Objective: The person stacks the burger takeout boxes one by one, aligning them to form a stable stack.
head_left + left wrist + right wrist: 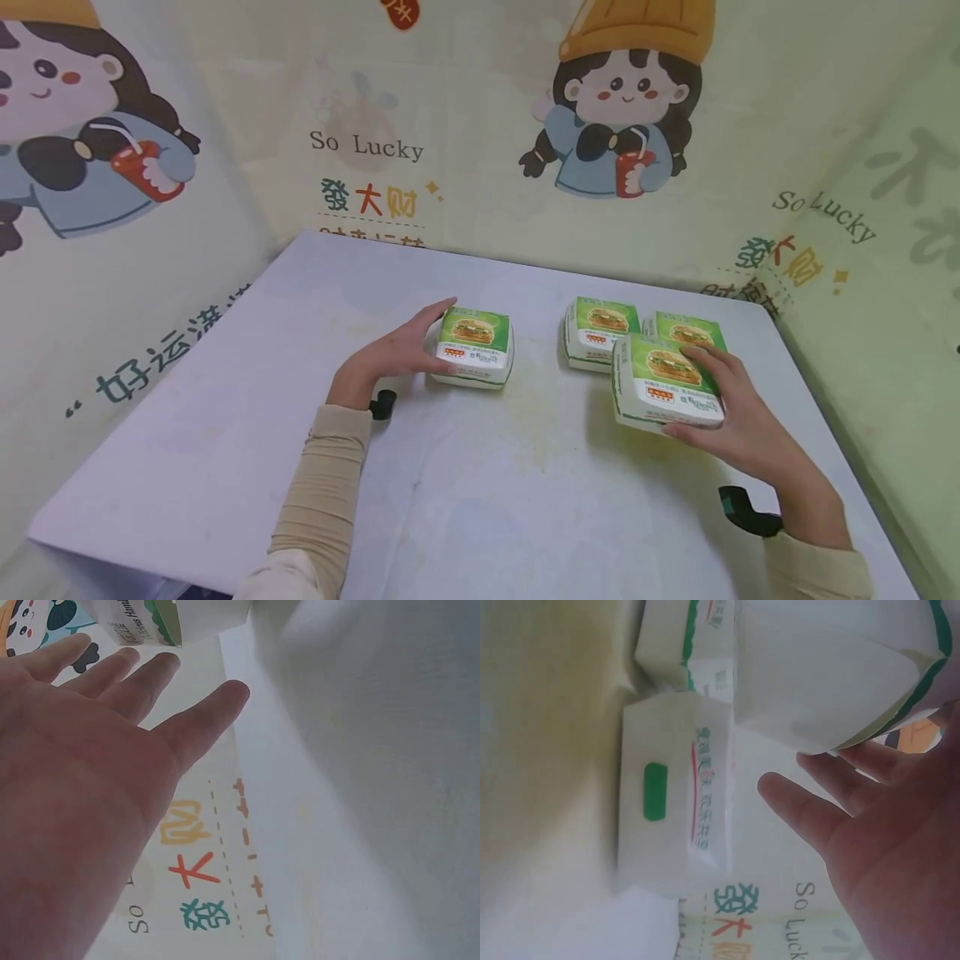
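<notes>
At the left side of a green-and-white burger box is my left hand, thumb at the near edge and a finger by the far corner. This box sits on the table. Extended, spread fingers end just short of the box in the left wrist view. My right hand grips another burger box by its right side, thumb on the near side and fingers over the far edge. That box is raised and tilted, its shadow below. Behind it stand two matching boxes, one on the left and one on the right, partly covered.
A white table lies beneath everything, its back edge along a printed cloth wall with cartoon figures. More of this cloth hangs at the left and right sides.
</notes>
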`<state>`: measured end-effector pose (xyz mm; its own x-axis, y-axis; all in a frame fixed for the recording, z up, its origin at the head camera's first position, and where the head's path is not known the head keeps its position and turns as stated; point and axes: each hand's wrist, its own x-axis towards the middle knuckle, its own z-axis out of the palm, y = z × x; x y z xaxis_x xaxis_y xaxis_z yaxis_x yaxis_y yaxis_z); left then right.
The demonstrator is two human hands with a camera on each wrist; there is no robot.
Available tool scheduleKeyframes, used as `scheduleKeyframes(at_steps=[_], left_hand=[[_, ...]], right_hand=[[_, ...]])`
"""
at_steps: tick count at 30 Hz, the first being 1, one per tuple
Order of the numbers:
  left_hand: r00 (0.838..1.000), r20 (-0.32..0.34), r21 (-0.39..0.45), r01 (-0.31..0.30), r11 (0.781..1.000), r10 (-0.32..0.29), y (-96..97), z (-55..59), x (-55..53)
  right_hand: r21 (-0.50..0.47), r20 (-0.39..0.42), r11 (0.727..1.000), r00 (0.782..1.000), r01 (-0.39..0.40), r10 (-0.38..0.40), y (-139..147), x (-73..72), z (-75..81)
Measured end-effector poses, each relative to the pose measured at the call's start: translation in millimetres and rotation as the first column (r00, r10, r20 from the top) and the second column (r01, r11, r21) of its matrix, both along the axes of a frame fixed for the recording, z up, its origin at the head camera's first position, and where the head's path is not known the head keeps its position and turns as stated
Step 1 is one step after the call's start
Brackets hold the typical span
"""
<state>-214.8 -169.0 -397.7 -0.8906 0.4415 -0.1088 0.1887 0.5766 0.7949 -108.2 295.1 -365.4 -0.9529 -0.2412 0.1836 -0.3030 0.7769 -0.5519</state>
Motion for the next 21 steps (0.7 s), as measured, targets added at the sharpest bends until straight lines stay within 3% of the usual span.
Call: scheduleKeyframes(at_steps=[8,21], left_hand=[[1.000,0.008,-0.010,-0.012,1.000,0.012,1.0,-1.4,-0.5],[1.000,0.016,-0.020,-0.023,1.000,0.023,2.1,-0.7,-1.4]], right_hand=[[-0.022,-0.057,0.998,0.997,-0.062,0.061,-16.3,-12.7,5.7],[-0.036,-0.034,0.996,0.996,-0.082,0.081,-44.8,-33.8,8.0]])
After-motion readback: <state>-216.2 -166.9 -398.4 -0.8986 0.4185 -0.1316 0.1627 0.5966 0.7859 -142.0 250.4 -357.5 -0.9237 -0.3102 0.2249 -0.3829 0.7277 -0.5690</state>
